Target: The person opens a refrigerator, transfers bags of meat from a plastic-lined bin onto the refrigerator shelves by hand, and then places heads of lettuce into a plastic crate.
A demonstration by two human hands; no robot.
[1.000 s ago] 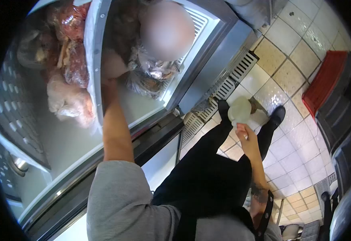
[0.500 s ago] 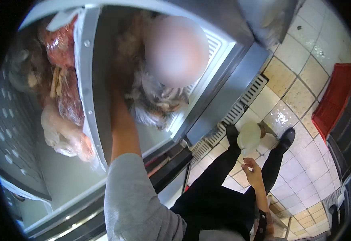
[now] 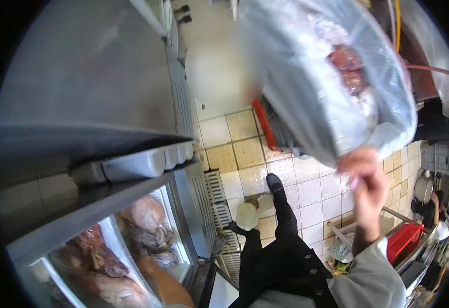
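At the right, a large translucent plastic bag [image 3: 296, 66] hangs open with wrapped red meat [image 3: 349, 66] inside. My right hand [image 3: 366, 177], slightly blurred, is at its lower rim with fingers curled against the plastic. My left forearm [image 3: 168, 282] reaches down into the freezer [image 3: 106, 210] at lower left. The left hand's fingers are hidden there, and what they touch does not show. Near it, on one side of a pale divider [image 3: 124, 246], lies a pale wrapped piece of meat [image 3: 145, 211]. Red and pale wrapped meat [image 3: 104, 256] fills the other side.
A pale plastic jug [image 3: 246, 216] stands on the tiled floor [image 3: 306, 200] between my feet. Beside the freezer runs a floor drain grate [image 3: 217, 192]. A red crate [image 3: 404, 241] sits on a rack at right, with another person [image 3: 432, 205] beyond.
My view has swung right, bringing the plastic bag into sight. My right hand has risen from above the floor to the bag's rim. My left arm is still in the freezer.
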